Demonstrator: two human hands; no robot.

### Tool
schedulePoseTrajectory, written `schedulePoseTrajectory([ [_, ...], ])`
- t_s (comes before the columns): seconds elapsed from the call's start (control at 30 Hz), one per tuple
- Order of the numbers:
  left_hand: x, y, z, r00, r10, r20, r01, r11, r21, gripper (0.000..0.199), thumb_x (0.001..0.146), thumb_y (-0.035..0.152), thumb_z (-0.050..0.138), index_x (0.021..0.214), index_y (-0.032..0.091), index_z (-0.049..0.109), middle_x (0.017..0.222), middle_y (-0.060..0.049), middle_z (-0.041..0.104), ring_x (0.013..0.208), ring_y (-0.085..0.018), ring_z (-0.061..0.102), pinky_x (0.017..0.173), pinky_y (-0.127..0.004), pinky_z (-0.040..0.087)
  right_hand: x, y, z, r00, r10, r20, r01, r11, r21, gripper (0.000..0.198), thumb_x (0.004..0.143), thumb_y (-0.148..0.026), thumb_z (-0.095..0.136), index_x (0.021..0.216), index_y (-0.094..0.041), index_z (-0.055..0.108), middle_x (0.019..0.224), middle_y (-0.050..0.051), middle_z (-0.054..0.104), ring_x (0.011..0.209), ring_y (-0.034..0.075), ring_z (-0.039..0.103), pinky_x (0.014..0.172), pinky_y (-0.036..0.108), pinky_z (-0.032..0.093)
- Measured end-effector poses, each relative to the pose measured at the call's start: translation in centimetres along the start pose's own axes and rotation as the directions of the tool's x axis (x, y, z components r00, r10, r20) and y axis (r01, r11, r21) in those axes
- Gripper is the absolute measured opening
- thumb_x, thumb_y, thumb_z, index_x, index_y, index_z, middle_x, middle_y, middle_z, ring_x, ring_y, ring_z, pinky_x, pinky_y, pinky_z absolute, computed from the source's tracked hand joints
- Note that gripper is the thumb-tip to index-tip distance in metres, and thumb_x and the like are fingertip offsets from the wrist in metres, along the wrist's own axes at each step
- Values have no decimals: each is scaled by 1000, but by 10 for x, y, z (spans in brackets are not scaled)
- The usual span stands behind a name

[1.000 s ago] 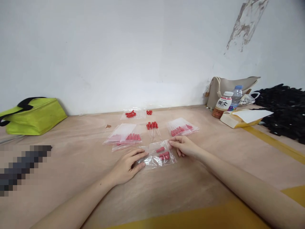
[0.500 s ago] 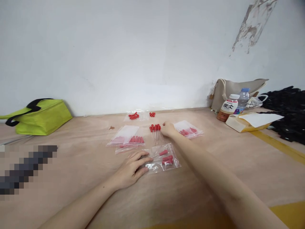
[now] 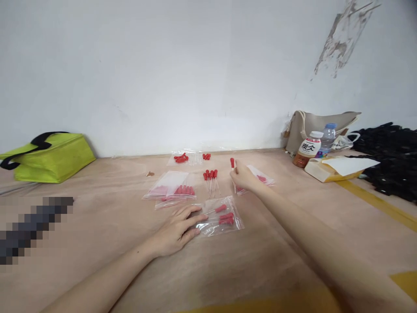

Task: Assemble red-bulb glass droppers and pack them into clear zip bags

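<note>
My right hand (image 3: 243, 175) pinches a glass dropper (image 3: 232, 163) with a red rubber bulb and holds it upright, bulb up. It is above the near left part of a zip bag (image 3: 252, 171) with red bulbs inside. Spread on the table, my left hand (image 3: 177, 228) has its fingertips on the edge of a clear zip bag (image 3: 213, 228). Inside that bag lie a few red-bulbed droppers (image 3: 221, 209). Several loose droppers (image 3: 211, 175) lie side by side beyond it, bulbs pointing away from me.
Stacked zip bags (image 3: 172, 178) with red bulbs lie at the left. Farther back, a clear bag (image 3: 194, 158) has loose red bulbs on it. A lime bag (image 3: 55, 158) stands far left; bottles (image 3: 309, 150), a beige bag (image 3: 322, 119) and a black heap (image 3: 391, 148) are right.
My right hand has lifted a dropper from the loose row and moved slightly right with it. My left hand stays at the clear bag.
</note>
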State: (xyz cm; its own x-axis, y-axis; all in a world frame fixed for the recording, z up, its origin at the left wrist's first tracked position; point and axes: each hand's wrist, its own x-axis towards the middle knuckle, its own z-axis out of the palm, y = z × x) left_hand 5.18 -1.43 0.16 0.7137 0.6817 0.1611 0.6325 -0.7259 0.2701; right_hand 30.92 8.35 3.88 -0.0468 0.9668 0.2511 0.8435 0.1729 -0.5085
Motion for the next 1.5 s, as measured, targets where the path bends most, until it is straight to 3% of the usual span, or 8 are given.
schedulePoseTrajectory([
  [0.07, 0, -1, 1, 1000, 4, 2, -4, 1000, 5, 38, 90, 30, 38, 128, 33, 40, 133, -3, 37, 121, -22, 35, 99, -42, 32, -22, 14, -3, 998, -30, -58, 35, 995, 98, 44, 83, -15, 32, 127, -11, 29, 82, 5, 56, 69, 14, 57, 60, 24, 45],
  [0.13, 0, -1, 1, 1000, 4, 1, -4, 1000, 10, 38, 90, 30, 37, 128, 33, 40, 133, -4, 38, 121, -22, 35, 100, -42, 32, -43, 27, 2, 986, -33, -161, 103, 886, 452, 57, 82, -19, 35, 134, -17, 12, 75, -1, 50, 56, 11, 52, 52, 23, 44],
  [0.27, 0, 1, 0, 1000, 1, 5, -1, 1000, 12, 39, 90, 29, 37, 128, 33, 39, 132, -4, 38, 122, -22, 34, 100, -42, 32, -69, 43, 18, 964, 91, -251, 133, 650, 748, 62, 78, -25, 45, 132, -27, 13, 73, -5, 43, 49, 8, 45, 45, 21, 40],
  [0.53, 0, 5, -2, 1000, -27, 11, 27, 1000, -1, 38, 89, 29, 38, 127, 32, 42, 132, -4, 38, 122, -22, 35, 100, -41, 33, -72, 43, 33, 976, 156, -149, 53, 497, 866, 49, 69, -32, 61, 108, -23, 33, 68, -5, 48, 53, 11, 51, 52, 27, 47],
  [0.77, 1, 5, -2, 1000, -23, 0, 23, 1000, -3, 37, 90, 31, 37, 126, 32, 43, 132, -3, 39, 121, -22, 35, 99, -41, 33, -75, 44, 31, 961, 235, -143, 16, 471, 882, 51, 66, -33, 64, 107, -23, 36, 61, -7, 47, 54, 12, 53, 56, 29, 49],
  [0.97, 1, 4, -1, 1000, -24, 0, 24, 1000, 2, 36, 89, 30, 38, 125, 31, 44, 130, -4, 40, 120, -21, 36, 99, -40, 33, -81, 33, 31, 984, 168, 53, -112, 363, 925, 46, 64, -33, 64, 103, -23, 42, 65, -5, 54, 61, 14, 59, 67, 33, 51],
  [1.2, 1, 5, -2, 1000, -2, -26, 2, 1000, -16, 38, 89, 30, 39, 127, 31, 41, 132, -4, 40, 119, -22, 37, 98, -40, 35, -82, 35, 33, 991, 34, 126, -122, 587, 800, 33, 64, -35, 66, 89, -15, 59, 64, -1, 59, 57, 12, 56, 61, 29, 48],
  [1.5, 2, 5, -2, 1000, -9, -9, 9, 1000, -5, 41, 90, 29, 38, 130, 31, 37, 132, -4, 39, 120, -22, 37, 98, -40, 35, -85, 31, 32, 973, -61, 224, -140, 616, 775, 47, 67, -30, 64, 108, -16, 47, 73, 0, 62, 47, 8, 50, 42, 20, 37],
])
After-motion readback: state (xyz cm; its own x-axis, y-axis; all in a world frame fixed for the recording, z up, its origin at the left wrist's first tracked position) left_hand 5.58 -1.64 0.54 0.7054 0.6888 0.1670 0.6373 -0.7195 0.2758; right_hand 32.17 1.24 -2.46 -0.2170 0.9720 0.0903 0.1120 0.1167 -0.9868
